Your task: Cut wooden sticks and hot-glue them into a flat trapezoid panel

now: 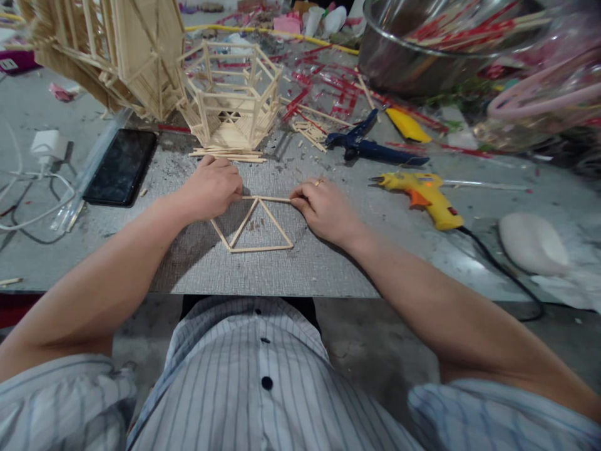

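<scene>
A flat frame of thin wooden sticks (256,228) lies on the grey table (328,269), forming triangles. My left hand (213,186) rests curled on its upper left corner, fingers closed on the top stick. My right hand (323,210), with a ring on one finger, pinches the right end of that same top stick. Both hands press the piece against the table.
A hexagonal stick cage (232,94) and a larger stick structure (107,53) stand behind. Loose sticks (228,153) lie by the cage. A black phone (121,166) is at left, a yellow glue gun (425,195), blue tool (370,147) and steel bowl (422,44) at right.
</scene>
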`<action>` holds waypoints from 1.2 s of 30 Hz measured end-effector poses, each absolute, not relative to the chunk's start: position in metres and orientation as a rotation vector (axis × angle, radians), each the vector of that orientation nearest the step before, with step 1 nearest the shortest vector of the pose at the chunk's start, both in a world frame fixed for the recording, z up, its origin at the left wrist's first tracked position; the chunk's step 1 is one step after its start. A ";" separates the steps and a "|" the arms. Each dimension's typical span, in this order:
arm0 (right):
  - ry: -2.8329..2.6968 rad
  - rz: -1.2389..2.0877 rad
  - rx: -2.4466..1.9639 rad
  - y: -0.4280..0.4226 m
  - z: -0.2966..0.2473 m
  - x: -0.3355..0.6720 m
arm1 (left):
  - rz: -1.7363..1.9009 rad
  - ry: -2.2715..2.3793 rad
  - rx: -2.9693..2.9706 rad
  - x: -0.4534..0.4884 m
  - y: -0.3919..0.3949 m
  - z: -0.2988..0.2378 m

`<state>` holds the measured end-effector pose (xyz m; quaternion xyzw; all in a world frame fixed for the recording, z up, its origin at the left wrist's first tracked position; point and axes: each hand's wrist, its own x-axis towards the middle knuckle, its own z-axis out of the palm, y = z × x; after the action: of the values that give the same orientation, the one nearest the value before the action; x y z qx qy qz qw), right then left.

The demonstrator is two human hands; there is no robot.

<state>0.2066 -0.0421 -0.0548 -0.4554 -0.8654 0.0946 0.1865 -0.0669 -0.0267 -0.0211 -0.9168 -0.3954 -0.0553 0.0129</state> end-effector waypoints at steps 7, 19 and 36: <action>-2.423 0.288 -1.289 -0.044 -0.053 0.206 | -0.112 -1.268 -2.831 -0.063 -0.029 -0.017; -2.418 0.289 -1.300 -0.045 -0.053 0.204 | -0.218 -1.211 -2.828 -0.067 -0.028 -0.019; -2.395 0.284 -1.280 -0.045 -0.057 0.206 | -0.192 -1.193 -2.797 -0.066 -0.028 -0.021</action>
<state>0.2060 -0.0448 -0.0569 -0.4590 -0.8586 0.1019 0.2040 -0.0664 -0.0284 -0.0210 -0.9170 -0.3911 -0.0629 0.0472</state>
